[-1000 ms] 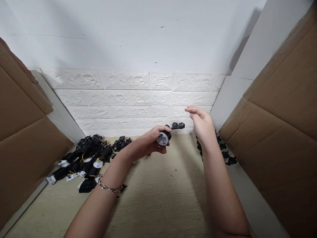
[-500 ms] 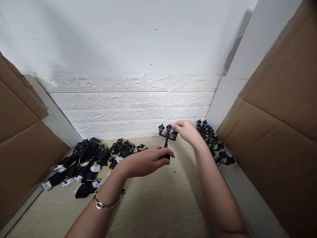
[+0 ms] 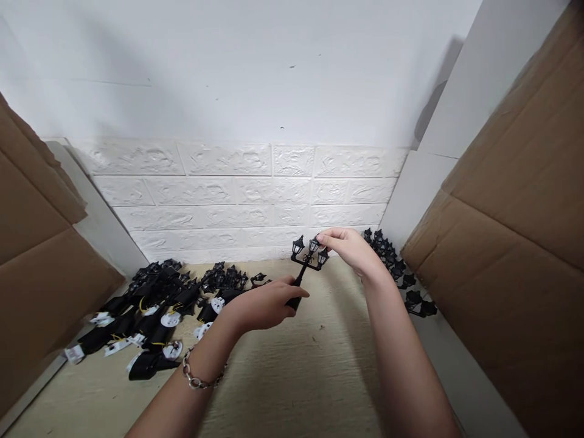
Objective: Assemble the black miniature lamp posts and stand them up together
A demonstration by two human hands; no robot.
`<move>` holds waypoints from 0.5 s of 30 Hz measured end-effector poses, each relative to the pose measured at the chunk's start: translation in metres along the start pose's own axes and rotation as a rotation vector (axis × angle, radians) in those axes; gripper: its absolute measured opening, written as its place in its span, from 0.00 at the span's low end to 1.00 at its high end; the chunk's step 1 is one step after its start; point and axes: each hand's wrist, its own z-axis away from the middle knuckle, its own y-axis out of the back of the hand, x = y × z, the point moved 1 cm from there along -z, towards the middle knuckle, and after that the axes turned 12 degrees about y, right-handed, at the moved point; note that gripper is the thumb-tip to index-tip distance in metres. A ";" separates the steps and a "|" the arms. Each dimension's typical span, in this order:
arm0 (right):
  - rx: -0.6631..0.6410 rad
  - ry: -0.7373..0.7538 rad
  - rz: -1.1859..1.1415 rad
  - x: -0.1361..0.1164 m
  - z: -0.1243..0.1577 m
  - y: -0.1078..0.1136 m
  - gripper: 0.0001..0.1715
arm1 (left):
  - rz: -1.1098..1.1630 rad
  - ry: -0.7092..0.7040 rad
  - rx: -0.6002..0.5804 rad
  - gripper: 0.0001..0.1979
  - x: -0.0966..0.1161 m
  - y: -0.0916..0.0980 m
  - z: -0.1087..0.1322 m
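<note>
My left hand (image 3: 262,304) grips the base of a small black model street lamp (image 3: 305,263) and holds it tilted up over the beige mat. The lamp has three lantern heads at its top. My right hand (image 3: 349,248) pinches the rightmost lantern head with its fingertips. A chain bracelet (image 3: 197,378) hangs on my left wrist.
A pile of black lamp bases with white labels and yellow wires (image 3: 155,310) lies at the left on the beige mat (image 3: 292,377). Several black lantern tops (image 3: 396,267) lie at the right by the wall. Cardboard sheets (image 3: 515,231) flank both sides. A white brick-pattern wall (image 3: 237,194) stands behind.
My left hand turned the lamp from base-toward-me to upright and lowered it. My right hand came down from open in the air onto the lantern heads.
</note>
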 end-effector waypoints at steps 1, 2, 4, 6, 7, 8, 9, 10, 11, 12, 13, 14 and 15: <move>-0.002 0.003 -0.002 -0.001 0.000 0.000 0.14 | -0.004 -0.002 0.017 0.24 -0.002 -0.001 -0.002; -0.004 0.010 0.005 -0.003 0.001 0.000 0.14 | -0.011 -0.003 0.041 0.24 -0.004 -0.003 -0.005; -0.009 0.036 0.034 -0.005 0.001 -0.002 0.14 | -0.038 0.001 0.104 0.25 -0.009 -0.006 -0.010; -0.018 0.060 0.070 -0.008 0.002 -0.006 0.15 | -0.075 0.016 0.166 0.26 -0.015 -0.009 -0.015; -0.017 0.064 0.097 -0.010 0.002 -0.008 0.15 | -0.090 0.022 0.187 0.26 -0.017 -0.011 -0.017; -0.016 0.064 0.130 -0.011 0.002 -0.011 0.15 | -0.104 0.026 0.198 0.26 -0.019 -0.012 -0.019; -0.016 0.068 0.163 -0.012 0.003 -0.015 0.15 | -0.114 0.026 0.197 0.26 -0.021 -0.013 -0.021; -0.023 0.074 0.193 -0.013 0.003 -0.018 0.13 | -0.121 0.025 0.186 0.26 -0.021 -0.014 -0.023; -0.029 0.083 0.219 -0.014 0.003 -0.021 0.12 | -0.124 0.028 0.169 0.25 -0.022 -0.014 -0.025; -0.034 0.092 0.243 -0.014 0.003 -0.023 0.10 | -0.121 0.036 0.154 0.25 -0.022 -0.014 -0.026; -0.033 0.101 0.267 -0.014 0.002 -0.024 0.09 | -0.116 0.047 0.142 0.25 -0.021 -0.013 -0.027; -0.023 0.106 0.297 -0.013 0.002 -0.025 0.08 | -0.110 0.059 0.135 0.25 -0.021 -0.013 -0.028; -0.004 0.104 0.334 -0.011 0.002 -0.024 0.08 | -0.104 0.072 0.133 0.25 -0.021 -0.012 -0.029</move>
